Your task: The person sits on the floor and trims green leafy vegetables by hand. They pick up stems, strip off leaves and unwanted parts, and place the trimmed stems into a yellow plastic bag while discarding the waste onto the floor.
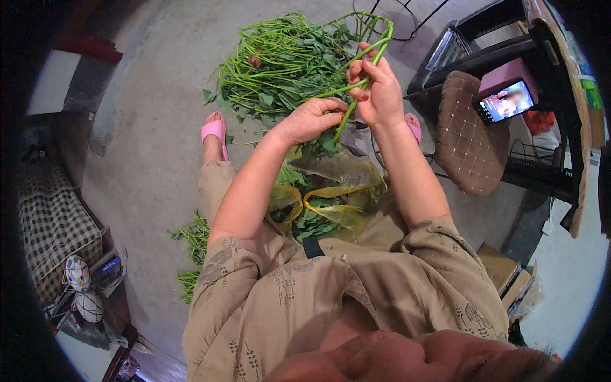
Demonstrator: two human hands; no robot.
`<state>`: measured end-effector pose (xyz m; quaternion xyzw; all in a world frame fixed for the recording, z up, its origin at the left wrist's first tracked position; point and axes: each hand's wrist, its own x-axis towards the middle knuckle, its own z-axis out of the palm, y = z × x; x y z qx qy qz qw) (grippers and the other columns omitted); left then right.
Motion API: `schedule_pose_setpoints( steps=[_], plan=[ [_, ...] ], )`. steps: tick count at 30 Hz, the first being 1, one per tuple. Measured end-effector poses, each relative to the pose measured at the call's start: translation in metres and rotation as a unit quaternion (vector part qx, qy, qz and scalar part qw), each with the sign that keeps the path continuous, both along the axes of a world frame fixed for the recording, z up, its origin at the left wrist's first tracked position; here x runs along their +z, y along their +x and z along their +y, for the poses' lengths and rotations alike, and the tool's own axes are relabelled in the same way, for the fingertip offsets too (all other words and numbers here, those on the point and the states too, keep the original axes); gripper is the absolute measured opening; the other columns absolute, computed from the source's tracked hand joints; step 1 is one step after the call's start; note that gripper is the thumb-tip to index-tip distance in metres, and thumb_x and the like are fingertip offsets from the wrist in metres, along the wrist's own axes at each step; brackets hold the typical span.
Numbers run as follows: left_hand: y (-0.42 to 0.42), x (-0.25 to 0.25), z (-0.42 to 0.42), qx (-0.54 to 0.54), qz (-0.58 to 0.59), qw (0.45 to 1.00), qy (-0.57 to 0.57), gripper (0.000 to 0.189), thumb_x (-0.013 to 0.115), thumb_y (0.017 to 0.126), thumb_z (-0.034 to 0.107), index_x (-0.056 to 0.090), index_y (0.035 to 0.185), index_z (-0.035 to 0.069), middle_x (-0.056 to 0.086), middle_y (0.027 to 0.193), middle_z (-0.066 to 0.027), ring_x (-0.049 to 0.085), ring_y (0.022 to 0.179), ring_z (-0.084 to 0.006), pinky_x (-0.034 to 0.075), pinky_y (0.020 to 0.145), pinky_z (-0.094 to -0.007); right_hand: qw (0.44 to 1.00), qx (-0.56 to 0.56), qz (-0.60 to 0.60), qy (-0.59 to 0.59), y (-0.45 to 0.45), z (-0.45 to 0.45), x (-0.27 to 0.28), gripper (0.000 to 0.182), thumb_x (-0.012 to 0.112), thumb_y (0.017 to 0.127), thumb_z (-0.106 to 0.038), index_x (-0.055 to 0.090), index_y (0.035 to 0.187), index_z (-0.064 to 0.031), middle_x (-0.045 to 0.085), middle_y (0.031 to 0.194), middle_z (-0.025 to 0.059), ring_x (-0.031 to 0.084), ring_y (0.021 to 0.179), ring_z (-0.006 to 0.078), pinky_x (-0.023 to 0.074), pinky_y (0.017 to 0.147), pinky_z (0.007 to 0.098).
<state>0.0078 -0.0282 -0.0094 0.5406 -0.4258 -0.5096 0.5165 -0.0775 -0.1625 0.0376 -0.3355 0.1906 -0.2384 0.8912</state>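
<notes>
Raised over the floor, my right hand grips long green leafy-vegetable stems, which bend over above the fingers. Lower and to the left, my left hand pinches the same bunch near its leaves. Behind both hands a large heap of green stems and leaves lies on the concrete floor. Between my legs a yellowish translucent plastic bag stands open with green leaves inside. Smaller piles of greens lie on the floor beside my left leg.
At the right are a brown cushioned seat and a lit phone leaning on a pink box. A dark-framed table stands beyond. Cardboard is at the lower right, a checkered cloth at the left. Pink slippers are on my feet.
</notes>
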Motion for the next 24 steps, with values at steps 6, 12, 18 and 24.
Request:
schedule_pose_setpoints(
  steps=[6,12,18,24],
  plan=[
    [0.004,-0.004,0.002,0.021,-0.221,0.974,-0.034,0.019,0.053,0.083,0.012,0.059,0.098,0.002,0.058,0.09,-0.0084,0.056,0.087,-0.0189,0.044,0.079,-0.0295,1.0,-0.004,0.013,0.001,-0.006,-0.007,0.003,0.025,0.039,0.089,-0.009,0.041,0.114,-0.0098,0.052,0.073,0.0055,0.044,0.06,0.0122,0.0287,0.042,0.0197],
    [0.004,-0.003,0.005,0.105,-0.353,0.929,-0.026,0.017,0.053,0.081,0.018,0.058,0.089,0.004,0.056,0.085,-0.0136,0.055,0.08,-0.0326,0.045,0.069,-0.0388,0.998,-0.037,0.033,-0.049,-0.005,-0.014,-0.001,0.03,0.042,0.088,-0.005,0.035,0.117,-0.0071,0.054,0.085,0.0112,0.049,0.068,0.015,0.0374,0.049,0.0246],
    [-0.002,-0.013,0.002,0.152,-0.345,0.926,-0.022,0.016,0.053,0.081,0.019,0.058,0.088,0.004,0.056,0.083,-0.014,0.055,0.079,-0.0325,0.045,0.068,-0.0394,0.963,0.002,0.233,-0.138,0.002,0.002,-0.014,0.031,0.051,0.085,-0.015,0.036,0.11,-0.0048,0.055,0.095,0.0134,0.057,0.079,0.0198,0.0499,0.059,0.0346],
    [0.0,-0.013,0.0,0.164,-0.364,0.917,-0.004,0.015,0.054,0.081,0.015,0.057,0.088,0.002,0.056,0.083,-0.0142,0.056,0.079,-0.0319,0.045,0.069,-0.0364,0.786,0.042,0.389,-0.479,-0.001,-0.006,-0.043,0.037,0.057,0.078,-0.026,0.045,0.094,0.0051,0.059,0.081,0.0237,0.061,0.074,0.0318,0.0487,0.061,0.0399]
  ],
)
